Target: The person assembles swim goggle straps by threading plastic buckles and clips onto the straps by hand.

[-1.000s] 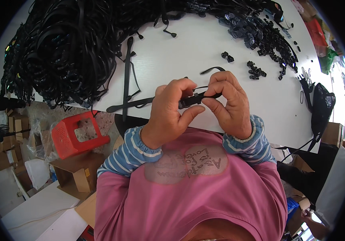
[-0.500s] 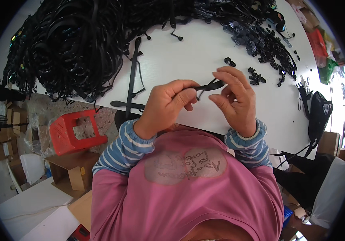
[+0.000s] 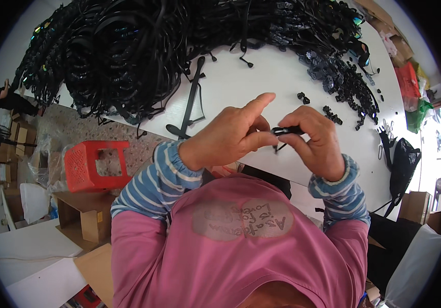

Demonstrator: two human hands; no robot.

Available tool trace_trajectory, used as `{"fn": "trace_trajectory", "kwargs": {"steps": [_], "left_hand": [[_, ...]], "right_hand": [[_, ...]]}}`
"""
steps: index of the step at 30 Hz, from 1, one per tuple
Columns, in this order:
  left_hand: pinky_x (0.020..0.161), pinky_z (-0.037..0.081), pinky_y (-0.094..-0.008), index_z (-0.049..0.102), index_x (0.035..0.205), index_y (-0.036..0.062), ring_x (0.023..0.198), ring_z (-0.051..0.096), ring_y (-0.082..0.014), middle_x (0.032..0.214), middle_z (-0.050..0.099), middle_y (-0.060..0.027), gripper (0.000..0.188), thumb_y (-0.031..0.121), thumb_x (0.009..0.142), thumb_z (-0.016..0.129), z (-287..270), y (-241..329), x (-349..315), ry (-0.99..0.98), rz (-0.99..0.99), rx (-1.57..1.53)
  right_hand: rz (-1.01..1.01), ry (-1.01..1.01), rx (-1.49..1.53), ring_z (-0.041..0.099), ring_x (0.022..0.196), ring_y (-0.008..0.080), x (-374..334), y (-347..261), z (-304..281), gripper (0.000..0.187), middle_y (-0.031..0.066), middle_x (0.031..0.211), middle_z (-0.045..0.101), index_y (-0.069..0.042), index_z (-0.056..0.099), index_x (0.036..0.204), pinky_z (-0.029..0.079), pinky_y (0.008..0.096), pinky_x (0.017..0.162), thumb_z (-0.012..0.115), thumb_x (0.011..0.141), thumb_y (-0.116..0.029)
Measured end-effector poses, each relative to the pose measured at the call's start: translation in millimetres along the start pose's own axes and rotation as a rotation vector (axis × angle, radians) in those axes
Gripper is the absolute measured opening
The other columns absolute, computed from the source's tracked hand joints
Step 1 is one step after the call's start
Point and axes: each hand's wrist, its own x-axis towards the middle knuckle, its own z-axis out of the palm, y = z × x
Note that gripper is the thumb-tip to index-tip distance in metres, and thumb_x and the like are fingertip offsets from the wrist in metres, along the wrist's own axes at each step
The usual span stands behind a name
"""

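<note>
A short black strap piece (image 3: 288, 131), folded into a small loop, is held between my hands above the near part of the table. My right hand (image 3: 319, 137) is closed, pinching the loop between thumb and fingers. From the other side my left hand (image 3: 233, 132) grips the strap's end with its thumb against curled fingers, while its index finger points out away from me. A thin dark end hangs below the loop. Beyond my left hand, a longer black strap (image 3: 192, 100) with a thin cord lies on the white table (image 3: 246, 82).
A large heap of black straps (image 3: 123, 56) covers the table's far left. Small black buckles (image 3: 351, 90) lie scattered at the far right, with a black mesh pouch (image 3: 404, 164) nearby. A red plastic stool (image 3: 84, 167) and cardboard boxes (image 3: 84, 218) stand at left. Another person (image 3: 12, 100) is far left.
My left hand has shifted right and stretched out its index finger. My right hand has moved slightly right and nearer, closing from a loose, spread grip into a pinch on the strap piece.
</note>
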Motion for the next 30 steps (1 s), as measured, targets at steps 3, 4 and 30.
{"fn": "trace_trajectory", "kwargs": {"steps": [3, 4, 30], "left_hand": [[0.066, 0.045, -0.0226, 0.041, 0.12, 0.0022, 0.074, 0.057, -0.0125, 0.084, 0.06, -0.0095, 0.049, 0.004, 0.076, 0.061, -20.4, 13.7, 0.9, -0.078, -0.028, 0.092], [0.065, 0.045, -0.0224, 0.045, 0.117, 0.0012, 0.074, 0.057, -0.012, 0.083, 0.06, -0.0087, 0.044, 0.003, 0.076, 0.061, -25.8, 16.7, 3.1, -0.085, -0.064, 0.085], [0.079, 0.042, -0.0416, 0.053, 0.099, 0.0012, 0.091, 0.053, -0.0352, 0.095, 0.057, -0.02, 0.031, 0.017, 0.073, 0.058, -140.9, -35.2, 242.2, 0.343, 0.055, 0.887]], "right_hand": [[0.028, 0.013, 0.05, 0.052, 0.065, 0.0223, 9.7, -6.7, -23.7, 0.017, 0.0096, 0.077, 0.053, 0.0, 0.054, 0.083, 0.042, 0.0281, 0.058, 0.064, 0.068, 0.0], [-0.002, 0.03, 0.054, 0.052, 0.065, 0.0214, 13.0, -5.5, -32.8, 0.017, 0.0093, 0.077, 0.053, 0.0, 0.054, 0.083, 0.042, 0.0273, 0.058, 0.064, 0.069, 0.0], [-0.196, 0.2, -0.316, 0.056, 0.086, 0.0267, 178.1, 84.3, -143.8, 0.025, 0.0154, 0.096, 0.057, 0.002, 0.054, 0.099, 0.045, 0.0317, 0.076, 0.059, 0.075, -0.005]]}}
